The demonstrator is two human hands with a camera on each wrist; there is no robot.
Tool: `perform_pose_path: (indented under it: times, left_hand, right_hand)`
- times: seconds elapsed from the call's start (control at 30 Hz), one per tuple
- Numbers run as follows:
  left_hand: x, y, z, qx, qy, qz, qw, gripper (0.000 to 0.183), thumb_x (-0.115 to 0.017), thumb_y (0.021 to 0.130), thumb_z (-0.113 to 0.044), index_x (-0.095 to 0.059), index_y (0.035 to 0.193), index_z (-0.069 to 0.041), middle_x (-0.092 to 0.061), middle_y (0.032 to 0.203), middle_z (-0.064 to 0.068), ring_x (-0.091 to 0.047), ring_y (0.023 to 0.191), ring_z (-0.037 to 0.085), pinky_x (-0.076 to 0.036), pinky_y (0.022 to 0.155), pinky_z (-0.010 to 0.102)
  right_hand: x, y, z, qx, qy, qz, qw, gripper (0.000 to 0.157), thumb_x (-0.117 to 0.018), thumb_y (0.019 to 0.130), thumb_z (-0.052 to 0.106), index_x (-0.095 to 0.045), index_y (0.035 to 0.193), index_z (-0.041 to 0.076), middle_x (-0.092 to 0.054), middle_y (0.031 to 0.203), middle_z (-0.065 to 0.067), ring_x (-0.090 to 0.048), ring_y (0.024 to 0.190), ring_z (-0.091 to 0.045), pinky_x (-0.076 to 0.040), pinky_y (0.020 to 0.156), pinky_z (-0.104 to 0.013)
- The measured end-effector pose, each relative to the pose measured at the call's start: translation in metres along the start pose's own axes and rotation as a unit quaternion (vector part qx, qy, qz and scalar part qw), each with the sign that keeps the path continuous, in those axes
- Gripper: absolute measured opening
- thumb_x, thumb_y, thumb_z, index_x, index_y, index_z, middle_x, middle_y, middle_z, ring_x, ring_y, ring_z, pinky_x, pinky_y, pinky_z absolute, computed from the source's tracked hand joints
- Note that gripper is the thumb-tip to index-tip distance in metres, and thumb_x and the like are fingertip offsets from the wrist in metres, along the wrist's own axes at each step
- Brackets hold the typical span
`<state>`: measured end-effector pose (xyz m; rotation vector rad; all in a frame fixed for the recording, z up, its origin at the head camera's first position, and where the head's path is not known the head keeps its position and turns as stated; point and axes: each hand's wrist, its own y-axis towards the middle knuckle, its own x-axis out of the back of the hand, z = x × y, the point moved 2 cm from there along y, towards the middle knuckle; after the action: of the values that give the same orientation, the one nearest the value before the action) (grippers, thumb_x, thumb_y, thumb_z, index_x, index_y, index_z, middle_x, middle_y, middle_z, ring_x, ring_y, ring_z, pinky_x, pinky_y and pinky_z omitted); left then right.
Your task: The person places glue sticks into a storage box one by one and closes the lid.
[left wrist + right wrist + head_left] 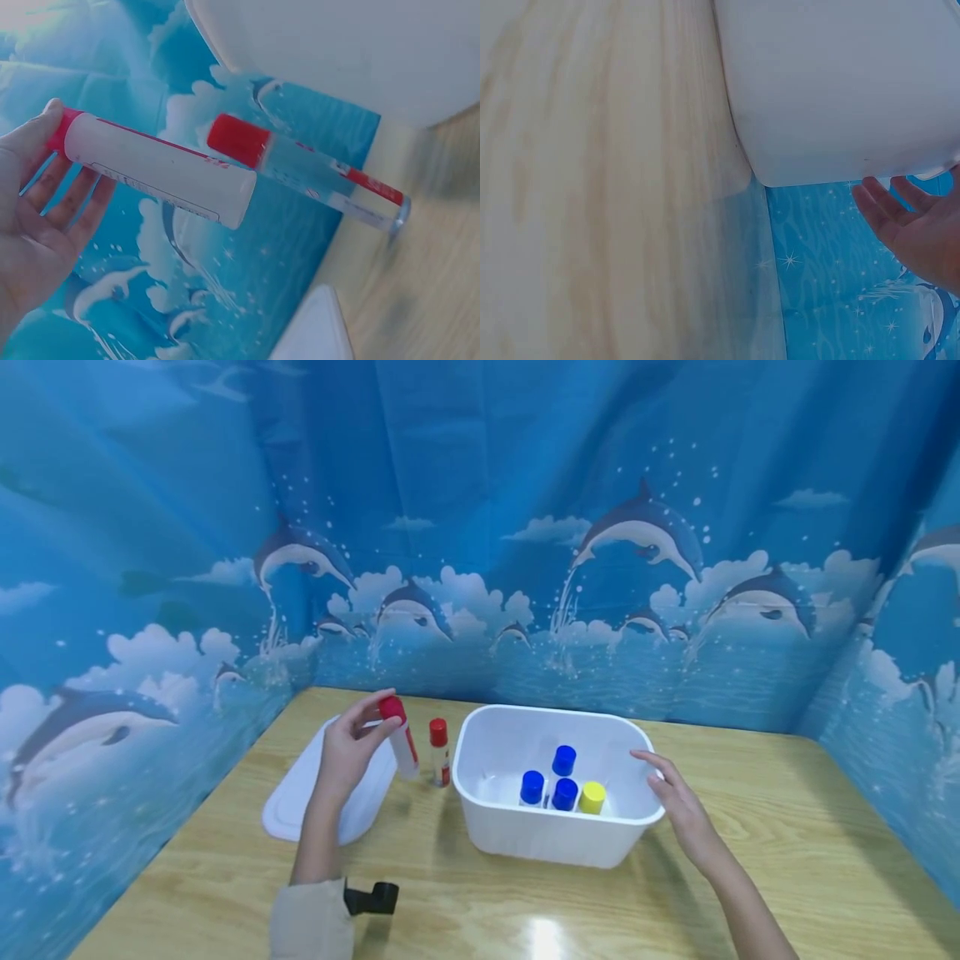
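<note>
My left hand (351,745) pinches a white glue stick (154,169) by its red cap, holding it tilted above the table. Just right of it, a clear glue stick with a red cap (439,753) stands upright on the table. A white plastic bin (555,839) sits to the right. Inside are three blue-capped sticks (532,787) and one with a yellow cap (592,797); their lower parts are partly hidden by the front wall. My right hand (681,806) is at the bin's right rim with its fingers extended; firm contact cannot be made out.
A white lid (288,806) lies flat on the wooden table (480,910), partly behind the left forearm. A black mount (372,899) sticks out from the left sleeve. Behind the table hangs a blue dolphin-print curtain (465,527), which also covers both sides.
</note>
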<state>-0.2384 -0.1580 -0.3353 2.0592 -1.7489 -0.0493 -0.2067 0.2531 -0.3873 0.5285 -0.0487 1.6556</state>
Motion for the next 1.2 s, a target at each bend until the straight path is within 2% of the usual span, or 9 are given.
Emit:
perform_pose_path:
  times: [0.13,0.2,0.37,0.63,0.83,1.03,1.2]
  left_hand:
    - [-0.002,-0.002,-0.011,-0.007,-0.012,-0.002,0.9999,0.049,-0.067,0.082,-0.039,-0.057,0.125,-0.019,-0.061,0.113,0.007,-0.058,0.099,0.02,-0.047,0.086,0.035]
    - [-0.002,-0.003,-0.015,-0.011,-0.02,-0.005,0.9997,0.048,-0.066,0.083,-0.038,-0.057,0.125,-0.019,-0.061,0.112,0.006,-0.058,0.098,0.019,-0.047,0.086,0.035]
    - [-0.002,-0.005,-0.026,-0.008,-0.032,-0.015,0.9993,0.047,-0.067,0.083,-0.036,-0.057,0.126,-0.018,-0.06,0.113,0.005,-0.057,0.1,0.019,-0.047,0.087,0.035]
    - [-0.004,-0.002,-0.038,-0.017,-0.012,-0.001,0.9998,0.049,-0.066,0.082,-0.04,-0.057,0.126,-0.02,-0.059,0.115,0.005,-0.057,0.101,0.021,-0.046,0.087,0.038]
    - [-0.009,0.002,-0.047,-0.047,-0.012,0.013,0.9987,0.047,-0.065,0.083,-0.04,-0.056,0.125,-0.022,-0.057,0.116,0.003,-0.057,0.1,0.02,-0.048,0.084,0.035]
    - [-0.013,0.01,-0.06,-0.094,-0.013,0.024,0.9952,0.044,-0.065,0.084,-0.035,-0.057,0.124,-0.018,-0.058,0.114,0.003,-0.057,0.098,0.017,-0.05,0.081,0.03]
    - [-0.019,0.017,-0.072,-0.13,-0.015,0.036,0.9907,0.041,-0.065,0.085,-0.03,-0.058,0.123,-0.016,-0.059,0.113,0.002,-0.056,0.1,0.015,-0.05,0.081,0.029]
  right_hand:
    - [0.0,0.001,0.0,-0.001,-0.012,-0.004,1.0,0.039,-0.029,0.101,0.019,-0.035,0.135,0.001,-0.028,0.142,-0.019,-0.035,0.121,-0.039,-0.036,0.093,-0.047]
    - [0.0,0.001,0.0,-0.001,-0.013,-0.005,1.0,0.039,-0.029,0.101,0.019,-0.036,0.135,0.001,-0.029,0.142,-0.018,-0.035,0.121,-0.038,-0.036,0.093,-0.045]
    - [-0.001,0.001,0.0,0.0,0.004,-0.001,1.0,0.039,-0.03,0.101,0.02,-0.035,0.135,0.0,-0.026,0.142,-0.021,-0.033,0.122,-0.041,-0.031,0.094,-0.058]
    - [0.0,0.001,0.001,-0.007,0.006,-0.001,1.0,0.04,-0.029,0.101,0.022,-0.034,0.136,0.002,-0.024,0.143,-0.022,-0.032,0.122,-0.044,-0.029,0.093,-0.062]
    - [0.0,0.001,0.0,-0.005,0.007,0.0,1.0,0.041,-0.029,0.101,0.021,-0.034,0.136,0.001,-0.024,0.143,-0.022,-0.032,0.122,-0.044,-0.029,0.093,-0.062]
    - [0.0,0.0,0.0,0.0,0.0,-0.004,1.0,0.04,-0.029,0.101,0.02,-0.035,0.135,0.0,-0.028,0.141,-0.02,-0.034,0.121,-0.04,-0.031,0.093,-0.057]
    - [0.0,0.0,0.0,0.002,-0.002,-0.006,1.0,0.04,-0.03,0.101,0.021,-0.036,0.134,-0.001,-0.03,0.14,-0.02,-0.033,0.122,-0.039,-0.031,0.094,-0.054]
